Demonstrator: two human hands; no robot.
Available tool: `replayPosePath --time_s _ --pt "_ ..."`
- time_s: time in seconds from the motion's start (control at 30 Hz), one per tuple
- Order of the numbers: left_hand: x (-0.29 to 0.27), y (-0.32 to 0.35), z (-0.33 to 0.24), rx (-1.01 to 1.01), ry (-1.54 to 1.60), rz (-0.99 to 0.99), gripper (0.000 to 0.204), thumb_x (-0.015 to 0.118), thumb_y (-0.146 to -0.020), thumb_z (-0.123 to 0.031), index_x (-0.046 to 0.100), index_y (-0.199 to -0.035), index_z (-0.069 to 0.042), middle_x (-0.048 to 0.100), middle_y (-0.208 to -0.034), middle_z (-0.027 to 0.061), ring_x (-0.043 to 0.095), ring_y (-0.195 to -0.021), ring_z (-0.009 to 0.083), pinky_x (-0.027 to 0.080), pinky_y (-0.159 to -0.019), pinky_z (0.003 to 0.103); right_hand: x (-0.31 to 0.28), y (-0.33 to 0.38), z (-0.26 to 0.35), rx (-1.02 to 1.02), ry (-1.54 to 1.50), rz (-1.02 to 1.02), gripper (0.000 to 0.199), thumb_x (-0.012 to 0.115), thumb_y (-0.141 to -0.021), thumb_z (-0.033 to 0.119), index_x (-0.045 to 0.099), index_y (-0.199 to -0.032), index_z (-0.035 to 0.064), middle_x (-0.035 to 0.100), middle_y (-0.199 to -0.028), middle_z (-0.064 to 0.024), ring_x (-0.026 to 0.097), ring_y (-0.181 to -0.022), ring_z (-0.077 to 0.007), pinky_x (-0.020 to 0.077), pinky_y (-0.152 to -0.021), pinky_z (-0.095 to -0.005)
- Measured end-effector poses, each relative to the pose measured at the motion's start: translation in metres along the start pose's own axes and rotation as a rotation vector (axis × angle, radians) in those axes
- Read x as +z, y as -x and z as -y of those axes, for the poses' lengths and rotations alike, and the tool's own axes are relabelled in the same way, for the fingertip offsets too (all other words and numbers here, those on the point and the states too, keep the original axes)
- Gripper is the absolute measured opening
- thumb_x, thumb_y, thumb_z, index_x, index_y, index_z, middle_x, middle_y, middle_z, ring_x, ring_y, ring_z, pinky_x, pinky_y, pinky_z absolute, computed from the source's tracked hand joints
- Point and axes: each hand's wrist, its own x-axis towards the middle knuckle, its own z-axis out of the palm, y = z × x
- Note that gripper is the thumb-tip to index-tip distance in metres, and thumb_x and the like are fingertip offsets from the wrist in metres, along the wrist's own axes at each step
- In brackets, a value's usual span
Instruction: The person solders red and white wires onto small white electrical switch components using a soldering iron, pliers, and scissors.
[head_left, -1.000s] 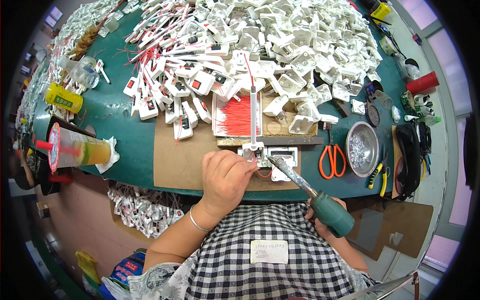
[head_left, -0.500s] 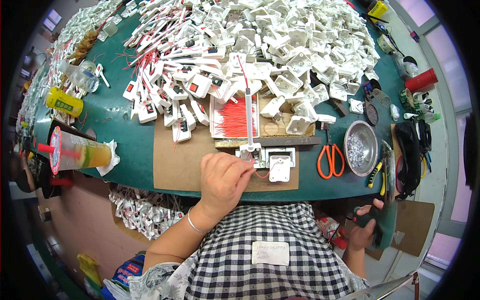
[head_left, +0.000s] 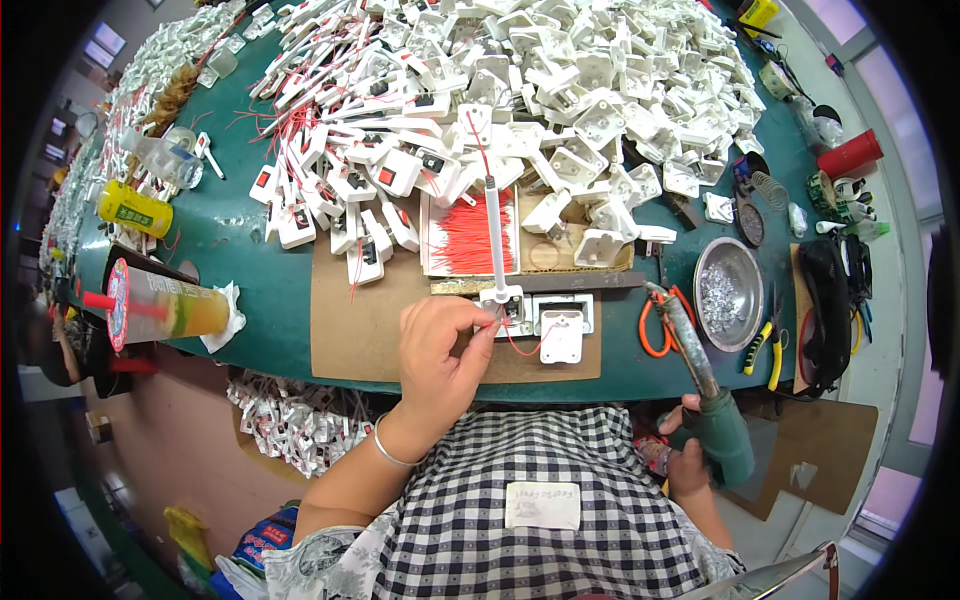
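Note:
My left hand [head_left: 440,350] is closed in a pinch on a thin red wire [head_left: 498,322] at the front of a white plastic housing [head_left: 500,296]. From that housing a white stem stands away from me, red wire coming out of its far end. A loop of the wire runs toward a square white cover [head_left: 561,337] just right of my fingers. Off to the right, over the table's front edge, my right hand [head_left: 687,462] is closed round the green handle of a soldering iron [head_left: 695,350]. Its worn metal barrel points up and left, across the orange-handled scissors [head_left: 655,325].
Behind the work lies a dark metal bar [head_left: 600,282] and a box of red wires [head_left: 468,240]. White housings [head_left: 600,80] are heaped beyond. A metal bowl [head_left: 726,295] of small silvery pieces and yellow-black pliers [head_left: 765,345] sit right. A drink cup [head_left: 165,308] stands left.
My right hand has brought the soldering iron up and left, its barrel now over the scissors. My left hand has stayed at the housing, its fingers shifting slightly.

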Motion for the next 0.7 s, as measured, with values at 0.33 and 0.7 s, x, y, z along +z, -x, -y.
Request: replayPosePath --time_s 0.33,0.7 --pt "0.012 -0.003 -0.009 0.075 -0.060 0.079 0.016 0.073 -0.071 -0.008 0.065 -0.084 -0.013 0.057 -0.086 0.0003 0.051 -0.084 0.0208 0.035 -0.077 0.035 0.011 -0.002 0.010 0.119 -0.139 0.057 0.050 0.065 -0.083 0.041 0.061 -0.105 -0.0039 0.063 -0.070 -0.0063 0.059 -0.063 -0.0139 0.0483 -0.067 -0.0269" --pt "0.026 -0.001 -0.027 0.216 -0.434 0.109 0.014 0.076 -0.066 -0.017 0.068 -0.078 -0.018 0.052 -0.101 -0.0005 0.042 -0.100 0.0215 0.026 -0.086 0.037 -0.002 -0.001 0.020 0.075 0.190 0.332 0.049 0.058 -0.089 0.042 0.058 -0.109 -0.0023 0.064 -0.069 -0.0087 0.063 -0.064 -0.0165 0.0491 -0.067 -0.0283"
